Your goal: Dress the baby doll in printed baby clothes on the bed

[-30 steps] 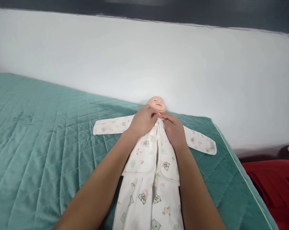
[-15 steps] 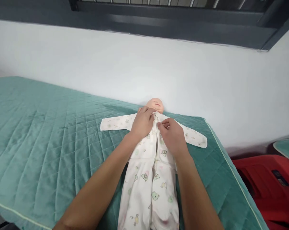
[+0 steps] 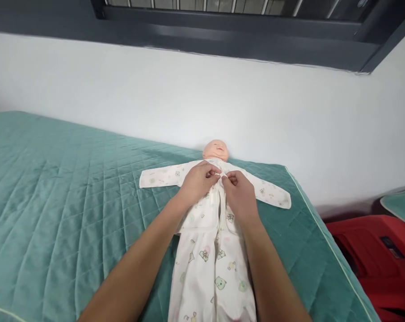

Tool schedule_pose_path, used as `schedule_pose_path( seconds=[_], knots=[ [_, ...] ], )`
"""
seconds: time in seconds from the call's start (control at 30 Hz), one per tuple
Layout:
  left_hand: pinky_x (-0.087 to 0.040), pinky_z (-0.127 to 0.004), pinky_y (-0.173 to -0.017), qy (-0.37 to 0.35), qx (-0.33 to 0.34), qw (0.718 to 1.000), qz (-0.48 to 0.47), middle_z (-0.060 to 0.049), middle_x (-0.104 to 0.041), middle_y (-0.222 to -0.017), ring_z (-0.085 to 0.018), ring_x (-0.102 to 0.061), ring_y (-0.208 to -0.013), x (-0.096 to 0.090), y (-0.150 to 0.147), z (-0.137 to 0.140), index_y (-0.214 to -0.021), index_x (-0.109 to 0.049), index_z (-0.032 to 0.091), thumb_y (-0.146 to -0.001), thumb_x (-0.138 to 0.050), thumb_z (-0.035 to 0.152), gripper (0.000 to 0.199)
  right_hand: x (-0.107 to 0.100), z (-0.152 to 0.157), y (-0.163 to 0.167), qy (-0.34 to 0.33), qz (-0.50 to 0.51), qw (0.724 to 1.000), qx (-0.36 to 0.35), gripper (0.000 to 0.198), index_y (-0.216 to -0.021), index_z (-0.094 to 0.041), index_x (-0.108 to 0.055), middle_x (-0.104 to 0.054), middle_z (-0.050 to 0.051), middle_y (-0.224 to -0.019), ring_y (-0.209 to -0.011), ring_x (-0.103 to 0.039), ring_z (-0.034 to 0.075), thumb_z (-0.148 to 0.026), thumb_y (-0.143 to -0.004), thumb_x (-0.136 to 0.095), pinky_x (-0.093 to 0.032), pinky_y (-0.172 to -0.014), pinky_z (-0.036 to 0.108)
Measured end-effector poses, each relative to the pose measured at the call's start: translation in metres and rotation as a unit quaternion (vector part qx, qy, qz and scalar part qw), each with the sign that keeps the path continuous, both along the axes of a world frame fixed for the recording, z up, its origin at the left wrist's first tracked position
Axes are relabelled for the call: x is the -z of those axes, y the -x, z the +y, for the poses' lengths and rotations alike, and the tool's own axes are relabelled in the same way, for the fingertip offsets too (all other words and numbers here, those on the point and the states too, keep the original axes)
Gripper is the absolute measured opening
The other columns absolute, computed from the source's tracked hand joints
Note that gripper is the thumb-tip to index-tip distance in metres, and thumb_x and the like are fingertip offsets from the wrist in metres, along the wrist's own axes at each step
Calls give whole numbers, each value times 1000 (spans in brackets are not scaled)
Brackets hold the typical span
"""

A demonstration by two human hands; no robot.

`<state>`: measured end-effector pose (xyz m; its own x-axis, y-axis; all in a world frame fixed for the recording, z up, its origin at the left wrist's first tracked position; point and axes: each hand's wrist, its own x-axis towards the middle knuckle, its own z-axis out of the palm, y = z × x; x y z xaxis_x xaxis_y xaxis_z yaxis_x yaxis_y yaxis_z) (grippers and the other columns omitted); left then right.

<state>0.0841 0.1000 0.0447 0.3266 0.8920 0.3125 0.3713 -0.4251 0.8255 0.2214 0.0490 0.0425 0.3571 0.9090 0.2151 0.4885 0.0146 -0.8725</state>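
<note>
A baby doll lies on its back, its bare head (image 3: 216, 150) toward the wall. It wears a white long-sleeved baby romper (image 3: 202, 255) printed with small green bears, with both sleeves spread out to the sides. At the chest, my left hand (image 3: 200, 180) pinches one edge of the romper's front opening just below the neck. Close beside it, my right hand (image 3: 238, 190) pinches the opposite edge, fingertips nearly meeting the left ones. Below the hands the front opening shows as a narrow gap. Any fastener between the fingertips is too small to make out.
A green quilted cover (image 3: 88, 201) with a pale piped edge lies under the doll. Behind it rises a white wall (image 3: 175, 98) below a dark window frame (image 3: 222, 38) with bars. To the right is a red plastic stool (image 3: 366, 259), with another green cloth (image 3: 402, 203) near it.
My left hand has moved down from the doll's neck to the upper chest and now pinches the romper's edge. My right hand stays at the chest, its fingertips now nearer the left ones.
</note>
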Motion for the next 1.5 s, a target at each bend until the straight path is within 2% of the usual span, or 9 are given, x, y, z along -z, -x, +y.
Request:
schedule_pose_path(
  seconds=[0.13, 0.23, 0.5, 0.63, 0.77, 0.93, 1.17, 1.33, 1.5],
  knots=[
    [-48, -27, -80, 76, 49, 996, -20, -1, -68, -99, -15, -61, -87, -9, 10, 2, -97, -72, 23, -87, -60, 29, 17, -8, 2, -9, 49, 91, 994, -30, 18, -79, -23, -64, -63, -2, -71, -61, -50, 15, -40, -78, -62, -38, -59, 28],
    [-48, -29, -86, 83, 67, 994, -29, -1, -71, -104, -17, -63, -96, -12, 14, 3, -97, -73, 23, -89, -55, 27, 20, -10, 2, -12, 66, 117, 989, -54, 20, -84, -23, -68, -66, -1, -75, -63, -53, 15, -41, -78, -63, -40, -60, 28],
    [-40, -23, -53, 102, 31, 994, -10, 0, -63, -82, -12, -54, -65, -10, 5, 0, -87, -64, 21, -82, -58, 26, 9, -7, 3, -1, 14, -14, 1000, -7, 17, -74, -23, -65, -65, 0, -69, -63, -53, 17, -38, -81, -62, -38, -61, 29],
    [-38, -23, -53, 86, 14, 996, -25, 1, -61, -75, -11, -50, -60, -10, 3, -3, -82, -63, 20, -83, -58, 25, 8, -2, 7, -7, 17, 81, 996, -40, 19, -78, -22, -67, -65, -1, -72, -64, -52, 15, -41, -82, -64, -39, -61, 28],
    [-35, -23, -50, 104, 22, 991, -78, 2, -60, -73, -9, -46, -54, -10, 2, -4, -87, -65, 21, -84, -59, 30, 11, 2, 9, -12, -2, 209, 972, -104, 23, -88, -23, -70, -70, 0, -86, -77, -60, 18, -45, -82, -67, -47, -73, 29],
    [-37, -22, -52, 111, 27, 990, -87, 1, -64, -78, -10, -49, -57, -8, 2, -3, -89, -65, 21, -85, -59, 30, 11, 6, 8, -13, -17, 237, 963, -124, 22, -92, -23, -72, -71, 1, -90, -85, -62, 18, -41, -80, -72, -47, -79, 30],
    [-46, -22, -68, 97, 22, 990, -104, -1, -66, -89, -12, -61, -79, -7, 4, 0, -88, -60, 20, -80, -60, 20, 9, 0, 7, -12, 32, 185, 972, -140, 28, -96, -21, -66, -60, -4, -75, -66, -52, 11, -37, -75, -77, -40, -61, 25],
    [-40, -21, -57, 125, 55, 987, -90, 1, -63, -84, -10, -55, -68, -13, 6, -6, -89, -60, 20, -85, -56, 25, 7, -4, 4, -9, 63, 94, 987, -118, 34, -107, -24, -61, -64, -4, -76, -64, -54, 13, -37, -78, -72, -39, -57, 25],
    [-40, -23, -59, 102, 13, 993, -54, 1, -63, -81, -11, -54, -68, -12, -1, -8, -87, -60, 21, -86, -56, 30, 11, -8, 2, -5, 58, 33, 991, -119, 29, -108, -26, -59, -64, -4, -77, -68, -57, 14, -34, -81, -64, -42, -60, 27]
  ],
)
